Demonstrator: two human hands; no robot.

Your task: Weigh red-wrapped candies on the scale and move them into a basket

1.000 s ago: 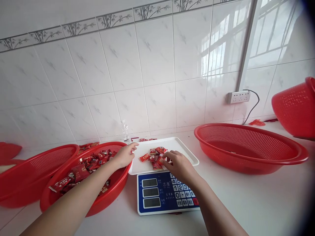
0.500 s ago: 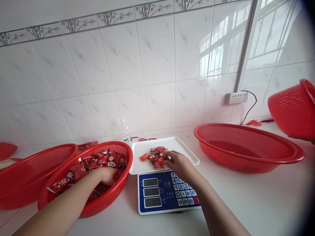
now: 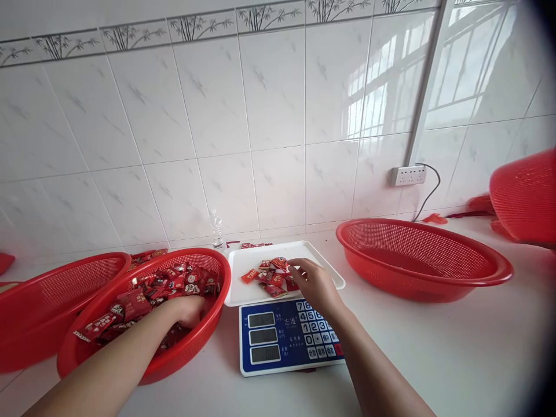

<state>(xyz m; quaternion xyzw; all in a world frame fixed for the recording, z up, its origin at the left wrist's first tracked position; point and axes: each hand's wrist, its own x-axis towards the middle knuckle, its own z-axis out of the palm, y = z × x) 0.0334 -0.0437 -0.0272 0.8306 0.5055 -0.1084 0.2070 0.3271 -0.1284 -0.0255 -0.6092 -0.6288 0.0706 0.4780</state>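
My left hand [image 3: 191,311] is down inside a red basket [image 3: 191,352]; its fingers are hidden, so I can't tell whether they grip any of the wrapped packets [image 3: 167,285] heaped beyond them. My right hand [image 3: 317,285] is loosely curled, thumb and forefinger narrowly apart, just beside a small pile [image 3: 273,277] of packets on the white tray [image 3: 243,296], with the blue-faced scale [image 3: 289,341] nearer me.

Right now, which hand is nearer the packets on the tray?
Right. The right hand is beside the packets; the left hand is in a red basket left of them.
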